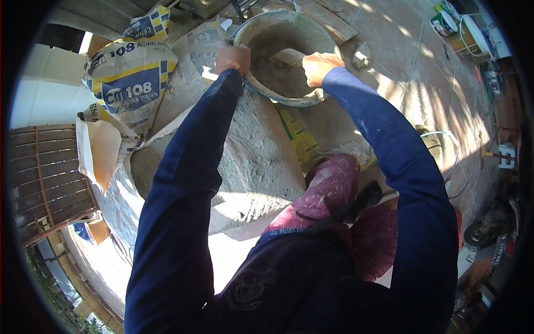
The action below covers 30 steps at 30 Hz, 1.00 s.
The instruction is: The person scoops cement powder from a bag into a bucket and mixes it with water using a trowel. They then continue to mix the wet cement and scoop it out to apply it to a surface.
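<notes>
A round, mortar-smeared mixing tub [299, 102] stands in front of me with wet grey mortar [273, 75] inside. My left hand [232, 59] is closed on the tub's left rim. Over the right part of the tub, my right hand [320, 68] makes a fist around a trowel, its handle hidden in the fingers. The trowel's mortar-coated blade [288, 57] points left, low over the mortar. Just below the tub lies a broad slab surface [258, 150] covered with rough grey mortar.
Printed cement bags [130, 89] stand at the left, one torn open [100, 150]. A yellow bag [300, 139] lies under the tub's near side. A stone chunk [361, 55] and a board [328, 25] lie beyond. Buckets [467, 36] stand far right, near a cable [457, 150].
</notes>
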{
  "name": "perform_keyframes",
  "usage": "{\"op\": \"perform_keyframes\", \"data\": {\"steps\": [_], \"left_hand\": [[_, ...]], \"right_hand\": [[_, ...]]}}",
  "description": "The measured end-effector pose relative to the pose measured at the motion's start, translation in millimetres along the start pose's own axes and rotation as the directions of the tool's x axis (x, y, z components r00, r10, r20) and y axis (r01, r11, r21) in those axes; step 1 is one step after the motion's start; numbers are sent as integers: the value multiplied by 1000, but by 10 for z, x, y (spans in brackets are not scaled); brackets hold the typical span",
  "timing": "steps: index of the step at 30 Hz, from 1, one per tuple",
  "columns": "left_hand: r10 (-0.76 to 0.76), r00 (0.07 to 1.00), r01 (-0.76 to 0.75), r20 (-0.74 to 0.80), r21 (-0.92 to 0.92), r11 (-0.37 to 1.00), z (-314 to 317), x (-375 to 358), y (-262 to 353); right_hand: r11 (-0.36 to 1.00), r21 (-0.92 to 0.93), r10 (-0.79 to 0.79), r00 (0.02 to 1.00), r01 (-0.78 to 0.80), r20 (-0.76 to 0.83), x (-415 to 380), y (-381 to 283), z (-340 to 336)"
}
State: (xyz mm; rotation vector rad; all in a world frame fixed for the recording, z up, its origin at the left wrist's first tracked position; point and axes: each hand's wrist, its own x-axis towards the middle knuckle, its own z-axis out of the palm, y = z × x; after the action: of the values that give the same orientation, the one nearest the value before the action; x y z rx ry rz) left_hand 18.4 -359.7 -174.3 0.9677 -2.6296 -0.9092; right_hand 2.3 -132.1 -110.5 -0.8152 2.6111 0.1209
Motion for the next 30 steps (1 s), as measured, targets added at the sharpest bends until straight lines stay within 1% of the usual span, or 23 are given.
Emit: {"op": "perform_keyframes", "data": {"steps": [3, 4, 7, 8, 11, 12, 13, 15, 17, 18, 19, 20, 21, 22, 23, 27, 29, 30], "left_hand": [[-3, 1000, 3, 21, 25, 1000, -19, 12, 32], [-5, 999, 4, 33, 39, 999, -26, 4, 35], [40, 999, -40, -13, 13, 999, 22, 19, -10], [40, 999, -40, -1, 18, 999, 7, 21, 28], [29, 999, -30, 18, 31, 999, -13, 0, 5], [34, 999, -34, 11, 24, 999, -22, -7, 22], [38, 999, -38, 3, 16, 999, -32, -24, 21], [21, 1000, -21, 8, 32, 999, -3, 2, 2], [18, 1000, -19, 15, 43, 999, 25, 40, -1], [22, 1000, -23, 23, 49, 999, 30, 40, -13], [22, 999, -23, 30, 56, 998, 34, 60, -27], [15, 1000, -16, 20, 49, 999, 10, 69, 15], [4, 1000, -5, 16, 47, 999, -19, 39, 56], [-11, 1000, 10, 16, 47, 999, -40, -12, 46], [-15, 1000, 14, 21, 47, 999, -45, -16, 21], [2, 1000, -3, 18, 38, 999, -17, 22, 40], [-13, 1000, 11, 28, 53, 999, -17, 13, 15], [-30, 999, 27, 42, 65, 998, -47, -4, 51]], "right_hand": [[996, 57, 77, 994, -72, -78, 91, -152, 192], [998, 56, 18, 1000, -17, -19, 71, -114, 200], [982, -103, -147, 982, 159, 122, -133, -98, 28], [966, -167, -174, 972, 199, 156, -168, -97, -30], [983, -109, -143, 987, 151, 72, -257, 6, -224], [994, -70, -81, 995, 85, 64, -254, 36, -295], [993, -94, -65, 996, 70, 58, -170, 99, -280], [997, -45, 56, 996, -60, -74, -38, 134, -236], [997, -1, 82, 992, -82, -92, 172, 99, -124], [999, 9, 35, 997, -34, -68, 227, 44, -53], [997, 62, -35, 995, 41, -93, 259, -42, 61], [994, 57, -91, 992, 96, -90, 262, -148, 117], [987, 56, -148, 986, 153, -80, 206, -259, 160], [982, -2, -190, 981, 190, -34, 120, -307, 201], [972, -64, -227, 974, 227, 7, -3, -330, 100], [904, -267, -306, 941, 335, 143, -184, -87, -236], [928, -253, -246, 959, 275, 138, -138, 120, -407], [964, -199, -140, 972, 177, 187, -160, 148, -516]]}}
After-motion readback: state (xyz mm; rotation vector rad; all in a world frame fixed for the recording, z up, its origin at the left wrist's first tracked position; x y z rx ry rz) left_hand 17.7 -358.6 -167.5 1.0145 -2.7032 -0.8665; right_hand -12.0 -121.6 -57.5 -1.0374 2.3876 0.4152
